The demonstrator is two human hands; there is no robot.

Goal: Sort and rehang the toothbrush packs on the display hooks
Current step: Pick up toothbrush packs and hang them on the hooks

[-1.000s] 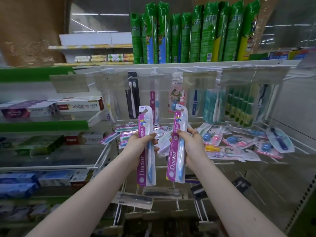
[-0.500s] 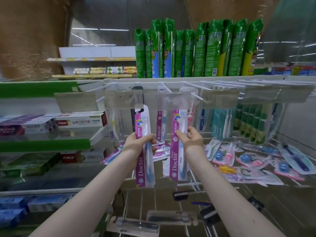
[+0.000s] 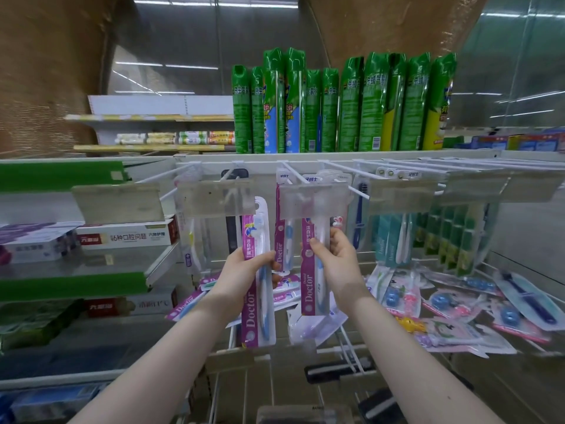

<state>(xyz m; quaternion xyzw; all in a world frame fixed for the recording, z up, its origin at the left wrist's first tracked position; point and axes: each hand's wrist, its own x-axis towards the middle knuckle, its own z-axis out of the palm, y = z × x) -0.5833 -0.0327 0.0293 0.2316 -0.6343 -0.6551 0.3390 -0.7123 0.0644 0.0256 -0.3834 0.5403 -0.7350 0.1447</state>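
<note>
The left hand [image 3: 244, 272] grasps one purple "Doctor" toothbrush pack [image 3: 256, 276] around its middle, fingers curled, and the pack stands upright below the clear label holder [image 3: 215, 198]. The right hand [image 3: 334, 258] pinches a second purple pack [image 3: 313, 283] — its top is hidden behind another holder [image 3: 315, 198] on the white hooks [image 3: 295, 172].

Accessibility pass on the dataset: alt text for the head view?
Left hand and right hand each hold a purple Doctor toothbrush pack upright, the left pack lower, the right pack with its top behind a clear label holder on the white display hooks. Loose packs lie on the wire shelf at right; green spray cans stand above.
</note>
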